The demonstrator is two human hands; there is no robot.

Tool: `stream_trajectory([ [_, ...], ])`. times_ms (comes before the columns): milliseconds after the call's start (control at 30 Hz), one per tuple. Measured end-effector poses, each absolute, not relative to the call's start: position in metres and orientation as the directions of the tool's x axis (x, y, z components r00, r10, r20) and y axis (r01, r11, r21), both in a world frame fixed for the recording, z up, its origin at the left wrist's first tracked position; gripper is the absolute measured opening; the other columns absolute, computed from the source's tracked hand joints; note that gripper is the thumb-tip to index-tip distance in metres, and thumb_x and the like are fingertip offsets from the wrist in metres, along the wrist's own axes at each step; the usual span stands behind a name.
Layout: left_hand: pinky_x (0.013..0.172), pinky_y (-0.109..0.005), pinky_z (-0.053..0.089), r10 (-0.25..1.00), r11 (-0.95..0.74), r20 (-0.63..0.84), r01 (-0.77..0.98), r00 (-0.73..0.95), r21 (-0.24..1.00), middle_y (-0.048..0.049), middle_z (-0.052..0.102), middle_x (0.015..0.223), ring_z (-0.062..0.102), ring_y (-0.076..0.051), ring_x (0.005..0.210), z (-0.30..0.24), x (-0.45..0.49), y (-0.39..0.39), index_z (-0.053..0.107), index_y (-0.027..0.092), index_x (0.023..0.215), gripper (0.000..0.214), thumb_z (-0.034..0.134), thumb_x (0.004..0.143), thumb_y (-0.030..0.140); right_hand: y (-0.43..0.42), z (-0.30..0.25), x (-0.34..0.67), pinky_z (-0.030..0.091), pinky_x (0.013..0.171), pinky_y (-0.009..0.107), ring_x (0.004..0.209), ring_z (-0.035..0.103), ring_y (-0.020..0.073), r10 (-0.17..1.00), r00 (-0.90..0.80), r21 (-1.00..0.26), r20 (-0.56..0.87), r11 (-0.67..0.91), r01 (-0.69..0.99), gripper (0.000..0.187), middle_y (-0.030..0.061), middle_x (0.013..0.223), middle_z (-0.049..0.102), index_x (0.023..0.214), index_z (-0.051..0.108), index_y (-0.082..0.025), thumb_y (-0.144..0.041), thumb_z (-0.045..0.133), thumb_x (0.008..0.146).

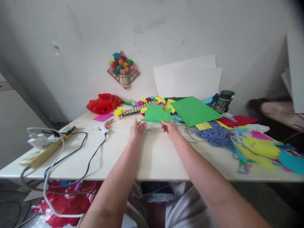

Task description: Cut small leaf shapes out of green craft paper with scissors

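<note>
A piece of green paper (154,114) with a notched upper right edge is held up over the table in front of me. My right hand (169,127) pinches its lower right edge between thumb and fingers. At the paper's lower left corner is my left hand (137,129), fingers spread and palm partly turned up; it does not appear to grip the sheet. Just behind the paper lies a woven strip (135,109) decorated with paper flowers. A larger green sheet (196,110) rests on the pile to the right.
On the left lie a glue gun (104,127), a power strip (47,148) with cables, and a red plastic bag (104,104). Blue yarn (215,135) and coloured paper scraps (261,147) cover the right. A dark green jar (224,101) stands behind; a flower decoration (123,68) hangs on the wall.
</note>
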State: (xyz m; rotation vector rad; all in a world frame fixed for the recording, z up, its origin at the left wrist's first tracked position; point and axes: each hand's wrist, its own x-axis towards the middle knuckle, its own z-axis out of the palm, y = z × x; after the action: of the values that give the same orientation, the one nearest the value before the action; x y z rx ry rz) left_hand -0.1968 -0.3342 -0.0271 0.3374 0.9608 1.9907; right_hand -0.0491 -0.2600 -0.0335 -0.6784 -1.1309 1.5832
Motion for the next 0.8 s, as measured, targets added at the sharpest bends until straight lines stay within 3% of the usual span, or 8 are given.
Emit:
stream_trajectory([
  [67,0.055,-0.025,0.049,0.869,-0.243,-0.087,-0.572,-0.487,0.783,-0.0120,0.064,0.069,0.062,-0.014,0.056,-0.027,-0.192,-0.335,0.052,0.011,0.077,0.032,0.055,0.077,0.044,-0.261,-0.034,-0.050,0.027,0.029,0.019,0.029,0.041,0.0063,0.940,-0.323,-0.911,0.108,-0.037,-0.411,0.025,-0.0029,0.039,0.053,0.052,0.051,-0.015,-0.028,0.072,0.054],
  [233,0.054,-0.023,0.050,0.955,-0.135,-0.010,-0.466,-0.297,0.875,-0.0140,0.066,0.072,0.062,-0.014,0.055,-0.029,-0.182,-0.336,0.059,0.007,0.074,0.021,0.064,0.072,0.026,-0.265,-0.034,-0.054,0.028,0.029,0.019,0.029,0.042,0.0066,0.894,-0.431,-0.928,0.125,-0.048,-0.369,0.026,-0.0030,0.040,0.054,0.057,0.053,-0.014,-0.030,0.074,0.053],
  [400,0.057,-0.023,0.051,0.947,-0.181,0.033,-0.447,-0.320,0.876,-0.0142,0.067,0.069,0.063,-0.015,0.057,-0.032,-0.183,-0.336,0.062,0.005,0.072,0.017,0.064,0.073,0.022,-0.268,-0.034,-0.055,0.031,0.031,0.018,0.031,0.045,0.0070,0.859,-0.499,-0.921,0.116,-0.095,-0.377,0.029,-0.0021,0.044,0.057,0.062,0.053,-0.014,-0.034,0.073,0.056],
  [567,0.056,-0.022,0.051,0.920,-0.231,0.053,-0.429,-0.388,0.873,-0.0124,0.067,0.068,0.064,-0.015,0.057,-0.031,-0.187,-0.335,0.061,0.007,0.075,0.015,0.063,0.073,0.021,-0.265,-0.031,-0.054,0.033,0.029,0.019,0.032,0.048,0.0088,0.867,-0.496,-0.894,-0.047,-0.258,-0.366,0.035,0.0025,0.047,0.060,0.065,0.053,-0.014,-0.048,0.061,0.070],
  [800,0.055,-0.022,0.052,0.906,-0.250,0.061,-0.414,-0.419,0.875,-0.0116,0.067,0.069,0.065,-0.016,0.059,-0.034,-0.189,-0.333,0.060,0.007,0.077,0.019,0.066,0.071,0.024,-0.266,-0.030,-0.053,0.032,0.027,0.017,0.031,0.048,0.0074,0.887,-0.455,-0.919,-0.078,-0.241,-0.312,0.032,0.0041,0.048,0.062,0.065,0.059,-0.009,-0.040,0.060,0.075],
])
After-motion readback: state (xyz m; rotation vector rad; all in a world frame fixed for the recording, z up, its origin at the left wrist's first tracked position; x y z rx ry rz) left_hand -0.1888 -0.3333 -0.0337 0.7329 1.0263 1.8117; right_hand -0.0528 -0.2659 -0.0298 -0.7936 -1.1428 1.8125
